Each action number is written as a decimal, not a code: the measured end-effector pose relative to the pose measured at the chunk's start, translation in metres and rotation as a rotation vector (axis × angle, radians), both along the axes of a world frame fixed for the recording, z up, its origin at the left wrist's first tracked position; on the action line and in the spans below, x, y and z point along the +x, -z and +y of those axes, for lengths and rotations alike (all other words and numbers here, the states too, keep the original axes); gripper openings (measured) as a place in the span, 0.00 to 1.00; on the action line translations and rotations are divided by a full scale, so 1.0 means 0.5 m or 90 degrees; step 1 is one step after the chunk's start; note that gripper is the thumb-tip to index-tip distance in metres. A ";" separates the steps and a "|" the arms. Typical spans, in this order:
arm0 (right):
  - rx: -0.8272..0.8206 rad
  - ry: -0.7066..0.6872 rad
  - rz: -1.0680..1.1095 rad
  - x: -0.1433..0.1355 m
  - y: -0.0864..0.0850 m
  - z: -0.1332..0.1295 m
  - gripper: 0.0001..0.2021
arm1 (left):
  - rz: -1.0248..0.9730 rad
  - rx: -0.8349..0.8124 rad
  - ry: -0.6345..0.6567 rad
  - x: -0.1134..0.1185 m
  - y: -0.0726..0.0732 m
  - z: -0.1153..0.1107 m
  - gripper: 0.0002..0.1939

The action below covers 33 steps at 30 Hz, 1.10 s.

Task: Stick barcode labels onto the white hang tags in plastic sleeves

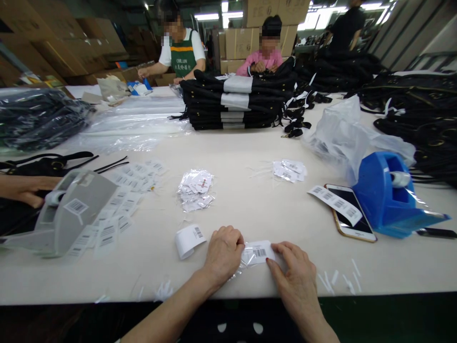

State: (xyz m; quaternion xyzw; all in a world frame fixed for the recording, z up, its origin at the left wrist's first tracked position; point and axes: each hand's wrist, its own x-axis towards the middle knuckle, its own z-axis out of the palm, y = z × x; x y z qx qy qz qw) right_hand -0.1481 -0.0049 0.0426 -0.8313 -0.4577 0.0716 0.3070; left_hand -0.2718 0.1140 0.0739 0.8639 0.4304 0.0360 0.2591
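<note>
Near the front edge of the table, a white barcode tag (260, 252) with clear plastic at its left end lies between my hands. My left hand (224, 252) has its fingers closed on the tag's left end. On the right end, my right hand (294, 269) pinches the tag between thumb and fingers. A curled white label strip (189, 241) rests left of my left hand. Beyond it is a pile of wrapped white tags (196, 188). A smaller group of barcode tags (290, 170) lies farther back to the right.
A blue tape dispenser (387, 195) and a phone (352, 214) are at right, a grey dispenser (74, 209) and another person's hand (30, 189) at left. Stacked black goods (237, 105) stand at the back, with people beyond. Plastic bags (339, 133) lie back right.
</note>
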 end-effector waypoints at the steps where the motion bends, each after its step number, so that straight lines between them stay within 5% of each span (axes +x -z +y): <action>1: 0.005 0.001 0.001 -0.001 0.000 0.001 0.10 | 0.007 0.001 0.003 0.001 -0.001 0.000 0.07; 13: 0.009 -0.060 0.089 -0.059 0.002 0.020 0.10 | 0.087 -0.022 0.065 0.014 -0.008 0.009 0.10; 17: 0.046 -0.067 0.213 -0.047 -0.008 0.020 0.10 | 0.067 -0.070 0.046 0.004 -0.019 0.017 0.08; 21: 0.031 0.004 0.386 -0.028 -0.027 0.024 0.21 | 0.001 -0.155 0.002 -0.003 -0.040 0.021 0.05; 26: 0.046 -0.067 0.608 -0.029 -0.047 0.038 0.20 | -0.116 -0.258 -0.010 0.004 -0.058 0.014 0.04; 30: 0.102 -0.031 0.744 -0.022 -0.054 0.040 0.16 | -0.260 -0.478 -0.056 -0.013 -0.056 0.015 0.08; 33: 0.136 0.029 0.759 -0.010 -0.059 0.037 0.16 | -0.248 -0.609 -0.027 -0.038 -0.054 0.014 0.15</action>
